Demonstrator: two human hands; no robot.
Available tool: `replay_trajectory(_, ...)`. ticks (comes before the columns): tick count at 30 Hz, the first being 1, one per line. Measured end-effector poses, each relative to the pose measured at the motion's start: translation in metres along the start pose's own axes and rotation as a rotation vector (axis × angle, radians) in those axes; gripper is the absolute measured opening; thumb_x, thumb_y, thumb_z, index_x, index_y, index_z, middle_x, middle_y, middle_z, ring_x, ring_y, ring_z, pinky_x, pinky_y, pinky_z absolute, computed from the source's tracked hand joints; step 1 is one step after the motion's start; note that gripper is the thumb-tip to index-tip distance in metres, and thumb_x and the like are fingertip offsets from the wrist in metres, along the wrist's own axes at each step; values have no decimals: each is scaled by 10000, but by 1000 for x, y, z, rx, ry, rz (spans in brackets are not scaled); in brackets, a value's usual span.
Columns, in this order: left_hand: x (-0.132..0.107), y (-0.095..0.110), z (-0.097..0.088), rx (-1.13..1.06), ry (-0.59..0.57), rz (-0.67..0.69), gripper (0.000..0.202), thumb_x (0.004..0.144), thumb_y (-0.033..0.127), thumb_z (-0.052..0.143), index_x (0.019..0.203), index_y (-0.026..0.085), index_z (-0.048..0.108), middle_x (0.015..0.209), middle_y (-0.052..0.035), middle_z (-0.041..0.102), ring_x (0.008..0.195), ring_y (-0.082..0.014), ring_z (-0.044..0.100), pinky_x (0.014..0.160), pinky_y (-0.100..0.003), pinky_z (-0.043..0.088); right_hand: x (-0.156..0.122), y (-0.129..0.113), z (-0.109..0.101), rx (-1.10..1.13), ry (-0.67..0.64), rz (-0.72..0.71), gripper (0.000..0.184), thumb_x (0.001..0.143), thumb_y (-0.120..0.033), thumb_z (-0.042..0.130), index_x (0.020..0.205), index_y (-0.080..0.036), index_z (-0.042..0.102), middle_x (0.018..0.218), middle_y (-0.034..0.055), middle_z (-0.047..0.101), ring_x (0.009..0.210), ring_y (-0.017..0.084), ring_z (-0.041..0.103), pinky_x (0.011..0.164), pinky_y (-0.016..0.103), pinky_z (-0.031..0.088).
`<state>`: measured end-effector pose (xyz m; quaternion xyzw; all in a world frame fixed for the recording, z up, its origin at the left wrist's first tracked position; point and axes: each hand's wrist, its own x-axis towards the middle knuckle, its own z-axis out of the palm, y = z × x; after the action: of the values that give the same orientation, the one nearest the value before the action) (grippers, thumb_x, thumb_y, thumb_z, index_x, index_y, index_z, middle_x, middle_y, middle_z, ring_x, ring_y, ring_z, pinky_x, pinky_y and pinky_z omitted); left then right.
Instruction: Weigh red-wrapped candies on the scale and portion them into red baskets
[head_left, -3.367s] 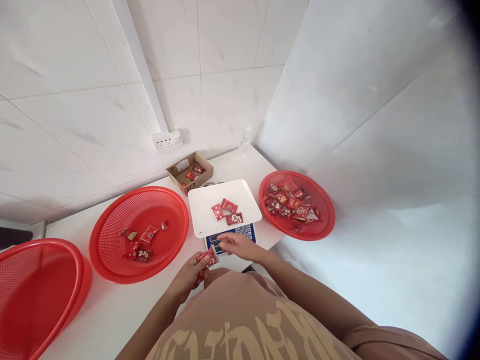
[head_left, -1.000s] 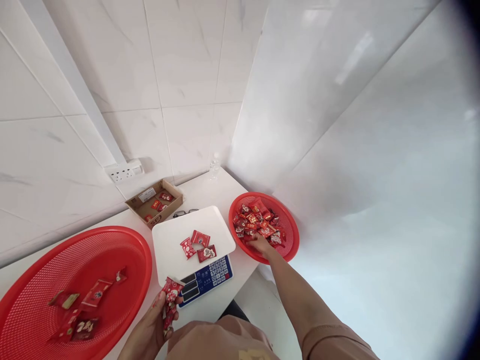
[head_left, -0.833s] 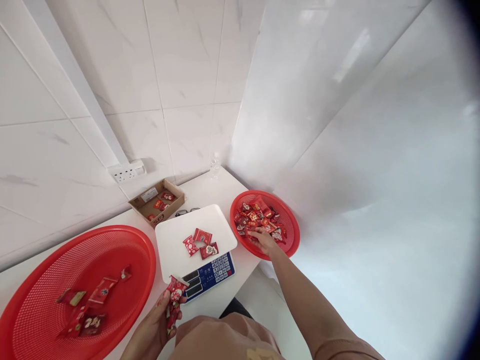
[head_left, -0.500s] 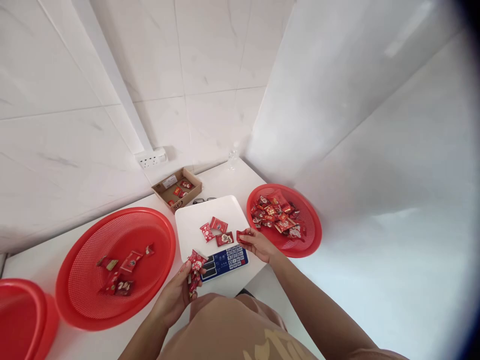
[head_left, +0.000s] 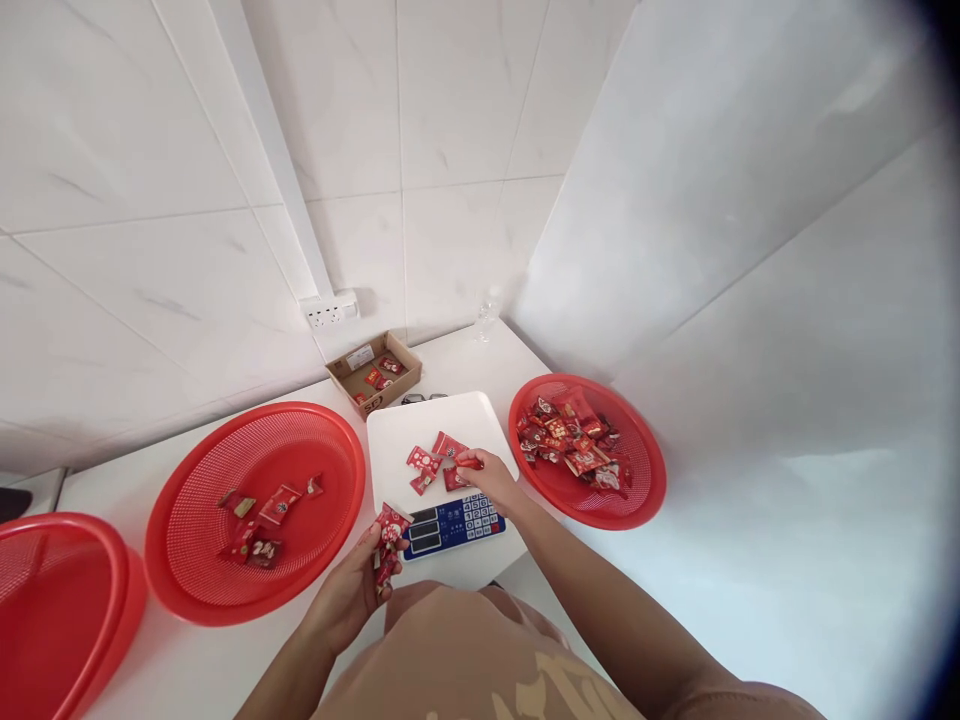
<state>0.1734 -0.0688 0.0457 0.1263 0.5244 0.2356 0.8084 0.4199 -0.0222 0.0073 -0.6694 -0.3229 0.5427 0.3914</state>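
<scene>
Grips packets point(head_left: 392, 523) in left hand point(head_left: 346, 595), one packet point(head_left: 471, 463) in right hand point(head_left: 493, 481), near one scale point(head_left: 446, 531), three baskets point(head_left: 189, 515); white table point(head_left: 457, 356), tiles point(head_left: 465, 110).

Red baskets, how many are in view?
3: right basket and middle basket, either side of the scale; far-left basket, cut off by the frame. Another might be nested beneath it.

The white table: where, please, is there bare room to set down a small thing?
The table is bare between bottle, tray and right basket. The tray's back strip, behind the packets, is bare too. Crowded: the tray's middle, with packets and right hand; and its left side, where the middle basket sits close.
</scene>
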Motion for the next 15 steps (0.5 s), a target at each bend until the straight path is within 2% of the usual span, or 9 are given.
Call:
replay_trajectory(5, -2, -1, -2, -19, 9, -2, 373, 775, 525, 634, 931, 186, 644, 784, 12, 637, 588, -59, 552, 459, -154, 387, 3, -4, 4, 184, -91, 33, 316, 685, -220, 645, 1001, -217, 641, 1116, 29, 662, 909, 154, 647, 809, 295, 527)
replay_trajectory(8, -5, -2, -1, -24, 8, 4, 370, 775, 521, 637, 958, 199, 637, 802, 19, 641, 584, -53, 550, 457, -155, 384, 3, -5, 6, 178, -86, -2, 399, 677, -207, 642, 1075, -222, 624, 1200, 31, 633, 970, 163, 635, 827, 293, 521)
replay_trajectory(11, -6, -5, 0, -20, 9, -3, 358, 790, 519, 620, 946, 197, 634, 804, 18, 638, 584, -53, 553, 460, -158, 391, 1, -4, 5, 134, -57, -48, 435, 660, -187, 635, 1093, -222, 616, 1192, 30, 636, 986, 174, 632, 825, 295, 520)
replay_trajectory(15, -6, -10, -1, -12, -12, -20, 340, 813, 495, 603, 989, 205, 622, 850, 10, 651, 590, -51, 555, 465, -157, 397, -4, -5, 2, 46, 40, -34, 318, 667, -173, 587, 980, -203, 633, 1092, 35, 659, 917, 174, 644, 823, 305, 513)
